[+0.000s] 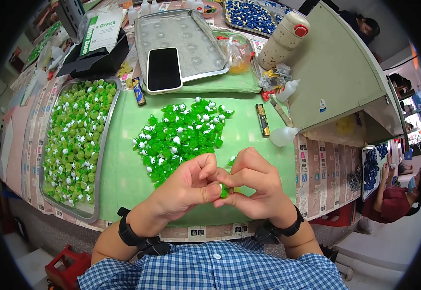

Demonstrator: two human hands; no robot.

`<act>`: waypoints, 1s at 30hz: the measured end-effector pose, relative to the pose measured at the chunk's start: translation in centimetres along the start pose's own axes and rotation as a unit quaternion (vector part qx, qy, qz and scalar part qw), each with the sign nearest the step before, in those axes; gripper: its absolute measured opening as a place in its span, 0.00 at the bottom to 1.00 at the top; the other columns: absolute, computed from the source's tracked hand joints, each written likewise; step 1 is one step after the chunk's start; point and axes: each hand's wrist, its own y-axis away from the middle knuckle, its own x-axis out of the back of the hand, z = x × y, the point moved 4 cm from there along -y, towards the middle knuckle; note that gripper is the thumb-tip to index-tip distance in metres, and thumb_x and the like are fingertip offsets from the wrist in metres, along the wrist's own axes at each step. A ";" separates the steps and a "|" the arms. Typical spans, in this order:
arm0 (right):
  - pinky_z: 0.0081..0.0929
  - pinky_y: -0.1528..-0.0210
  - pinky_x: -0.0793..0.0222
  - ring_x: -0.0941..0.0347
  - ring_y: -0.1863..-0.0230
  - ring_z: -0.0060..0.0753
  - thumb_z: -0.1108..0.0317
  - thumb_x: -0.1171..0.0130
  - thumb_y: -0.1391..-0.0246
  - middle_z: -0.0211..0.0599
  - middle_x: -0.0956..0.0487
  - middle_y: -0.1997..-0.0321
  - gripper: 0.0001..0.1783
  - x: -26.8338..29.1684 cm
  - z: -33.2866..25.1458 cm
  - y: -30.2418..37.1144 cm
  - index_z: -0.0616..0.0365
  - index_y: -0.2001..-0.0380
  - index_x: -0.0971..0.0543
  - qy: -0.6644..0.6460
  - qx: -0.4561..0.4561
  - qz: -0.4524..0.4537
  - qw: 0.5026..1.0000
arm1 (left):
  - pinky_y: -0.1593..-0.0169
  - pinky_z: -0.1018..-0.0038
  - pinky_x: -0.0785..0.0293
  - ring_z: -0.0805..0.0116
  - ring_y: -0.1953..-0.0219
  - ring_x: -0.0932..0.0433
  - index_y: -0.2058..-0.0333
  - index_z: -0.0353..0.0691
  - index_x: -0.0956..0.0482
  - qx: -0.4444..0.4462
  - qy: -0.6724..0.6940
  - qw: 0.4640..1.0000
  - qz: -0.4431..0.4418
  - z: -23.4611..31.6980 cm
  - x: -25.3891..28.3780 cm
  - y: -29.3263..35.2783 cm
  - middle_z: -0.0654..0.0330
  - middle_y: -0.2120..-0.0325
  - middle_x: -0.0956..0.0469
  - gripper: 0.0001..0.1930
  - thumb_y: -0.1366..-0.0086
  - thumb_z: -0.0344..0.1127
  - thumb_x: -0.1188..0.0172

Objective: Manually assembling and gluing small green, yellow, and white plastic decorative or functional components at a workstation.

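Nearest the camera, both forearms are coming up from the lower edge over a blue checked shirt (215,270), each wrist wearing a black band. The left hand (184,188) is lying palm-inward, its fingers curled and its thumb pressing forward against a small green piece (225,190). The right hand (254,186) is meeting it knuckle to knuckle, fingers folded tight, pinching the same green piece from the other side. So both hands are closing on that one piece, which is sitting between the thumbs and fingertips just above the near edge of the green mat (118,164).

Just beyond the hands, a loose pile of bright green pieces with white dots (179,133) is spreading over the mat. To the left, a metal tray (105,145) is holding many paler green pieces, filling most of it. On the right side of the mat, a small dark and gold tube (262,119) is lying beside a white squeeze bottle (284,136).

Farther off, a smartphone (163,69) with a dark screen is resting partly on a second, shallow metal tray (191,41). A beige flask with a red cap (284,39) is leaning near a pale box (338,72). At the far right, another person in a red top (394,200) is sitting.
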 end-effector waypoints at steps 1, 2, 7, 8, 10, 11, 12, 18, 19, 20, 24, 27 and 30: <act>0.27 0.70 0.43 0.35 0.75 0.29 0.66 0.28 0.72 0.28 0.30 0.79 0.17 0.0 0.0 0.0 0.57 0.75 0.23 0.000 -0.004 0.001 1.000 | 0.61 0.80 0.32 0.74 0.65 0.30 0.74 0.46 0.46 0.003 -0.001 1.000 0.004 0.0 0.0 0.0 0.55 0.61 0.26 0.19 0.43 0.27 0.40; 0.27 0.70 0.43 0.35 0.75 0.29 0.66 0.28 0.72 0.28 0.30 0.79 0.17 0.0 0.0 0.0 0.57 0.75 0.23 0.000 -0.003 0.001 1.000 | 0.62 0.80 0.32 0.74 0.67 0.29 0.75 0.46 0.46 0.005 -0.002 1.000 0.008 0.0 0.0 0.0 0.54 0.62 0.25 0.19 0.42 0.26 0.40; 0.27 0.70 0.43 0.35 0.75 0.29 0.66 0.29 0.71 0.29 0.30 0.79 0.16 -0.1 0.0 0.1 0.58 0.75 0.22 -0.001 -0.011 0.006 1.000 | 0.65 0.81 0.32 0.76 0.72 0.29 0.76 0.46 0.47 0.000 -0.001 1.000 0.001 -0.1 0.0 0.0 0.54 0.62 0.26 0.19 0.42 0.23 0.42; 0.27 0.70 0.43 0.35 0.75 0.29 0.66 0.29 0.71 0.29 0.30 0.79 0.16 -0.1 0.0 0.1 0.58 0.75 0.22 -0.001 -0.010 0.006 1.000 | 0.66 0.81 0.32 0.77 0.72 0.29 0.75 0.46 0.47 0.002 0.008 1.000 0.007 -0.3 0.3 0.1 0.54 0.62 0.26 0.18 0.42 0.23 0.43; 0.26 0.68 0.40 0.34 0.74 0.30 0.68 0.30 0.68 0.31 0.29 0.77 0.15 -0.4 0.1 0.0 0.59 0.73 0.22 -0.016 -0.030 0.002 0.999 | 0.66 0.82 0.32 0.78 0.72 0.29 0.75 0.46 0.46 0.002 0.014 1.000 0.015 0.0 0.3 0.4 0.54 0.62 0.26 0.18 0.42 0.23 0.43; 0.26 0.68 0.40 0.34 0.74 0.30 0.68 0.30 0.68 0.31 0.29 0.77 0.15 -0.5 0.0 -0.2 0.59 0.73 0.22 -0.018 -0.027 0.001 0.999 | 0.67 0.83 0.32 0.79 0.72 0.30 0.75 0.47 0.44 0.000 0.010 0.999 0.035 0.4 0.3 0.6 0.54 0.63 0.26 0.16 0.42 0.24 0.43; 0.26 0.67 0.39 0.34 0.73 0.30 0.69 0.31 0.66 0.32 0.29 0.75 0.15 -0.8 0.1 -0.4 0.59 0.71 0.22 -0.035 -0.059 -0.008 0.998 | 0.68 0.83 0.33 0.80 0.72 0.30 0.75 0.47 0.43 -0.002 0.005 0.998 0.056 0.9 0.2 1.0 0.54 0.63 0.26 0.15 0.41 0.25 0.44; 0.22 0.66 0.38 0.34 0.70 0.28 0.71 0.35 0.57 0.33 0.28 0.71 0.13 2.3 1.9 0.4 0.59 0.66 0.23 -0.118 -0.111 0.113 0.980 | 0.71 0.88 0.39 0.84 0.76 0.37 0.71 0.45 0.36 -0.286 -0.306 0.855 0.307 9.7 2.2 8.2 0.59 0.61 0.27 0.08 0.41 0.26 0.45; 0.23 0.67 0.38 0.34 0.70 0.28 0.72 0.37 0.56 0.33 0.28 0.70 0.11 2.7 2.5 0.5 0.58 0.66 0.23 -0.051 -0.142 0.066 0.986 | 0.71 0.89 0.40 0.85 0.75 0.38 0.69 0.45 0.36 -0.351 -0.389 0.783 0.335 12.0 3.5 10.7 0.61 0.60 0.28 0.08 0.41 0.26 0.44; 0.23 0.68 0.38 0.34 0.69 0.28 0.73 0.39 0.55 0.32 0.28 0.70 0.10 2.6 3.0 0.4 0.58 0.66 0.23 0.012 -0.170 0.016 0.985 | 0.69 0.89 0.40 0.85 0.74 0.38 0.69 0.44 0.35 -0.369 -0.441 0.720 0.388 13.8 4.7 13.5 0.61 0.58 0.28 0.07 0.40 0.25 0.45; 0.30 0.60 0.41 0.33 0.66 0.32 0.67 0.40 0.54 0.31 0.29 0.71 0.06 0.4 3.0 0.3 0.54 0.71 0.22 0.155 -0.113 -0.124 0.973 | 0.63 0.89 0.39 0.85 0.70 0.36 0.66 0.42 0.32 -0.390 -0.534 0.547 0.514 17.3 8.4 21.2 0.60 0.53 0.28 0.06 0.40 0.25 0.45; 0.32 0.57 0.43 0.34 0.64 0.32 0.65 0.40 0.54 0.30 0.29 0.71 0.05 -0.6 2.7 0.8 0.53 0.74 0.22 0.177 -0.102 -0.156 0.966 | 0.61 0.87 0.37 0.83 0.68 0.34 0.64 0.41 0.30 -0.386 -0.561 0.518 0.518 17.0 8.4 20.6 0.59 0.54 0.28 0.07 0.40 0.25 0.45; 0.33 0.56 0.43 0.34 0.64 0.32 0.66 0.40 0.55 0.30 0.30 0.71 0.05 -1.7 3.1 1.3 0.53 0.75 0.23 0.232 -0.098 -0.189 0.949 | 0.62 0.84 0.34 0.82 0.70 0.35 0.64 0.40 0.29 -0.384 -0.519 0.624 0.441 14.2 5.2 14.0 0.61 0.57 0.27 0.09 0.42 0.23 0.44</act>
